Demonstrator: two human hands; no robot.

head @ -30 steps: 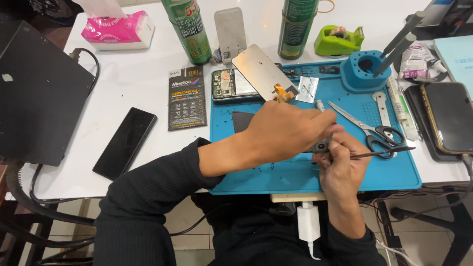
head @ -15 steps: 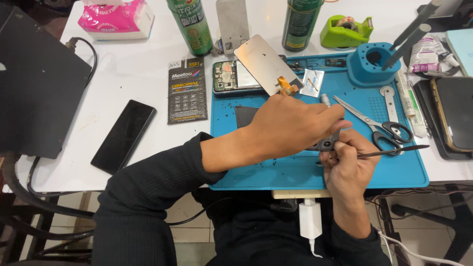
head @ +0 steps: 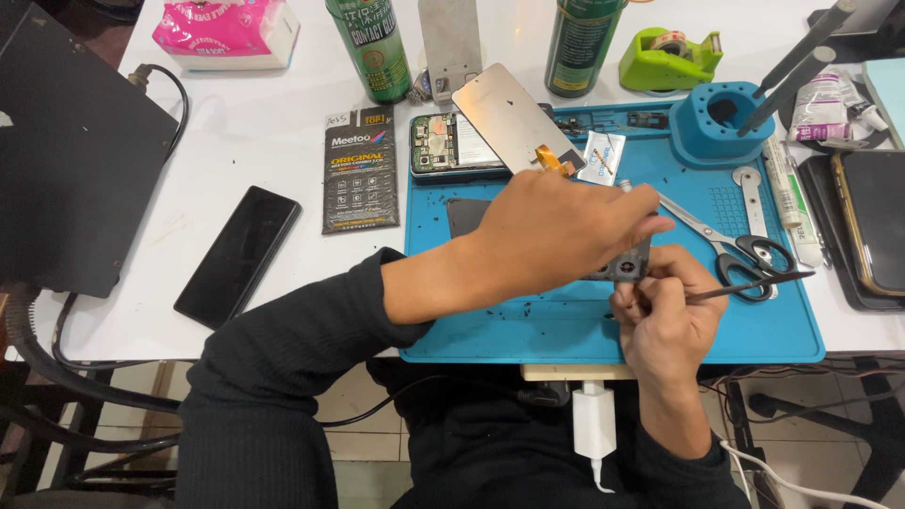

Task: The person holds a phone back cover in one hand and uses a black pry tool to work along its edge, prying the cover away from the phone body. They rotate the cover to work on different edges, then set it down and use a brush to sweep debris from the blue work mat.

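My left hand reaches across the blue work mat and grips a small dark metal part between its fingers. My right hand sits just below it, holding thin black tweezers whose long end points right while the tip meets the part. An opened phone with its lifted screen panel and orange flex cable lies at the mat's far left corner, just beyond my left hand.
Scissors and a flat metal tool lie right of my hands. A blue tool holder, two green cans, a green tape dispenser, a black phone, a dark packet and a black laptop surround the mat.
Both hands stay together over the mat, working on the small part; the view has shifted slightly, and the tweezers have tilted a little.
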